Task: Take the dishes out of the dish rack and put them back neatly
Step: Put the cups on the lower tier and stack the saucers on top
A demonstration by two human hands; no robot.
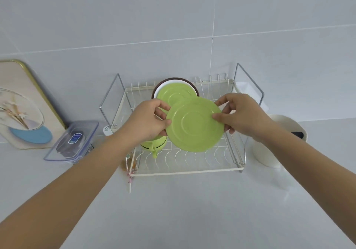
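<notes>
Both hands are on the same green saucer, left hand pinching its left edge and right hand pinching the right edge, holding it tilted over the white wire dish rack on the worktop. A second green saucer stands in the back of the rack against a brown-rimmed white bowl. A green cup sits in the rack under the left hand.

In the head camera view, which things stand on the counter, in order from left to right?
Framed picture → clear plastic container → dish rack → white tub. The two hands hold a green plate over the rack.
</notes>
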